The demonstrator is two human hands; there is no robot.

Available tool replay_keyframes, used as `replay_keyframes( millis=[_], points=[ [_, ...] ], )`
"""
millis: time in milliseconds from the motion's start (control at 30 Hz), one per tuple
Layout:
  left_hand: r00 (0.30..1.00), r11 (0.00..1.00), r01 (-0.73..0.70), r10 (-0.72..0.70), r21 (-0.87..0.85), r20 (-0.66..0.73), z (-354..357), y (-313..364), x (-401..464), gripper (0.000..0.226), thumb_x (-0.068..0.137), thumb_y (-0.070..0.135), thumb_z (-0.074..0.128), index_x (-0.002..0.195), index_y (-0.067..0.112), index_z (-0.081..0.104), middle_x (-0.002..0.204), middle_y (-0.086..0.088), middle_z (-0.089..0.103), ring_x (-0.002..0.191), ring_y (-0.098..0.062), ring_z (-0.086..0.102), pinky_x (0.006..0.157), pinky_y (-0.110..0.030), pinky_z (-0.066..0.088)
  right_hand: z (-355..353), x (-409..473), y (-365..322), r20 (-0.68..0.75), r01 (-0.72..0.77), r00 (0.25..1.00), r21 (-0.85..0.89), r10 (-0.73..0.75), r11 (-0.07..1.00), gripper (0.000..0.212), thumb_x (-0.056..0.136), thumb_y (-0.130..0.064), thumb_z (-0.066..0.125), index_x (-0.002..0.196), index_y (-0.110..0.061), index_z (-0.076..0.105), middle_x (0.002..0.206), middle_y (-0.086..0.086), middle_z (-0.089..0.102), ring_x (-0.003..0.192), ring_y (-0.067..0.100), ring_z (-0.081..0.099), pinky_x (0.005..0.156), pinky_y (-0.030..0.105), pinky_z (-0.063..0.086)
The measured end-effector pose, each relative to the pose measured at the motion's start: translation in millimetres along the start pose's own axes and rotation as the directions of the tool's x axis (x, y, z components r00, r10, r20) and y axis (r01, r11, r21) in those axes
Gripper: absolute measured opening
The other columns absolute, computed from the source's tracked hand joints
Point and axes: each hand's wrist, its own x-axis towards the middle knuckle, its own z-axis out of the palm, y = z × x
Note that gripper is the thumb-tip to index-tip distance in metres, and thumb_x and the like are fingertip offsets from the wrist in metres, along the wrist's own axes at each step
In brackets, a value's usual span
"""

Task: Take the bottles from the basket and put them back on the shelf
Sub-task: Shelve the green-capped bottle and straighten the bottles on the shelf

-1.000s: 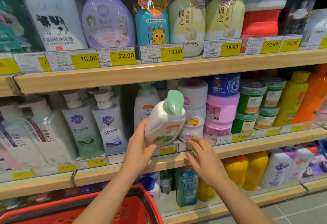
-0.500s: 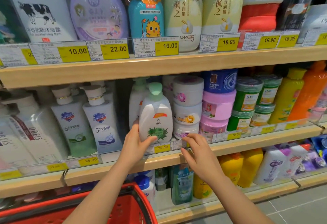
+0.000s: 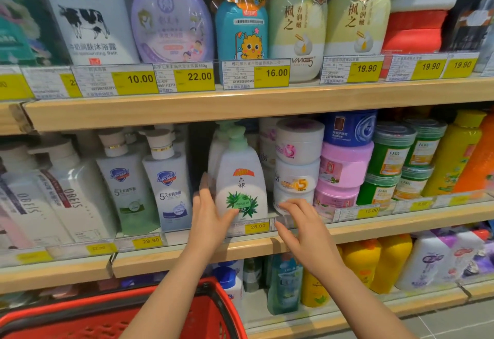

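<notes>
Since a second ago the white bottle with the green cap point(image 3: 241, 178) goes from tilted in the air to upright on the middle shelf point(image 3: 267, 242), behind the 28.00 price tag point(image 3: 256, 226). It stands in front of a matching bottle, with stacked white jars point(image 3: 298, 162) just right of it.

Left hand point(image 3: 211, 215): fingers spread and nearly straight along the bottle's left side, thumb tip on the lower label. That reads as a light touch, not a grip. Right hand point(image 3: 302, 223): fingers loosely curved, holding nothing, hovering at the shelf lip just right of the bottle's base, apart from it.

Status: this bottle looks placed; only the release is left. The red basket point(image 3: 187, 312) sits below the forearms; only its rim and wall show, so I can't tell whether more bottles remain inside.
</notes>
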Motion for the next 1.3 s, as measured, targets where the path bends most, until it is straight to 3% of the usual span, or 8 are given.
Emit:
replay_keyframes(
  millis=[167,300,600,767,833,967,1033,1300],
  points=[
    [0.999,0.999,-0.030,0.031,-0.020,0.024,4,2,-7,0.058,0.085,0.019,0.063,0.131,0.004,0.029,0.125,-0.011,0.042,0.110,-0.012,0.040,0.083,-0.021,0.032,13,34,-32,0.027,-0.073,0.997,0.141,0.069,0.987,0.065,0.087,-0.029,0.059,0.141,-0.024,0.023,0.132,-0.008,0.039,0.106,0.010,0.053,0.089,0.030,0.048],
    [0.995,0.998,-0.015,0.020,-0.054,0.098,2,-6,4,0.062,0.081,0.017,0.065,0.131,0.007,0.030,0.121,-0.010,0.049,0.109,-0.018,0.049,0.082,-0.023,0.039,31,52,-29,0.054,-0.184,0.983,0.158,0.178,0.970,0.062,0.083,-0.029,0.064,0.134,-0.017,0.032,0.113,0.008,0.059,0.099,0.024,0.059,0.080,0.034,0.048],
    [0.990,0.994,-0.078,0.087,-0.082,0.114,0,-12,4,0.056,0.087,0.020,0.060,0.132,0.011,0.028,0.124,-0.005,0.048,0.102,-0.004,0.042,0.081,-0.018,0.037,46,52,-24,-0.031,-0.171,0.983,0.224,0.182,0.959,0.050,0.079,-0.031,0.069,0.119,-0.014,0.043,0.098,0.007,0.064,0.085,0.020,0.063,0.060,0.017,0.042],
    [0.978,0.980,-0.198,0.198,0.008,-0.058,9,-18,-13,0.063,0.087,0.017,0.059,0.139,0.016,0.024,0.125,-0.002,0.049,0.114,-0.015,0.050,0.089,-0.028,0.044,47,44,-30,-0.081,-0.111,0.988,0.211,0.130,0.971,0.081,0.075,-0.033,0.072,0.138,-0.026,0.023,0.116,0.000,0.058,0.097,0.016,0.059,0.082,0.036,0.053],
    [0.979,0.983,-0.171,0.177,0.068,-0.098,12,-19,-15,0.061,0.089,0.019,0.056,0.140,0.017,0.023,0.126,-0.006,0.051,0.112,-0.020,0.052,0.084,-0.029,0.044,48,46,-29,-0.059,-0.117,0.990,0.196,0.131,0.974,0.076,0.076,-0.032,0.071,0.136,-0.025,0.025,0.113,0.000,0.059,0.097,0.017,0.059,0.081,0.036,0.053],
    [0.977,0.980,-0.167,0.180,0.110,-0.115,13,-20,-14,0.056,0.090,0.025,0.054,0.139,0.019,0.026,0.125,-0.005,0.053,0.109,-0.018,0.053,0.082,-0.029,0.045,45,52,-24,0.021,-0.171,0.985,0.217,0.171,0.961,0.059,0.081,-0.028,0.067,0.128,-0.015,0.035,0.078,-0.011,0.052,0.070,0.008,0.054,0.060,0.016,0.042],
    [0.976,0.979,-0.172,0.185,0.111,-0.118,13,-20,-12,0.054,0.090,0.025,0.053,0.137,0.019,0.028,0.122,-0.006,0.054,0.107,-0.019,0.054,0.081,-0.030,0.046,45,54,-24,0.026,-0.172,0.985,0.219,0.171,0.961,0.056,0.082,-0.027,0.066,0.127,-0.016,0.035,0.070,-0.014,0.048,0.062,0.005,0.052,0.058,0.019,0.041],
    [0.989,0.985,-0.100,0.113,0.141,-0.092,11,-20,0,0.041,0.093,0.024,0.050,0.128,0.009,0.037,0.112,-0.010,0.055,0.099,-0.021,0.052,0.072,-0.023,0.035,53,63,-29,0.045,-0.268,0.964,0.177,0.264,0.947,0.035,0.082,-0.034,0.065,0.100,-0.011,0.045,0.084,0.011,0.059,0.074,0.021,0.056,0.063,0.034,0.048]
  ],
)
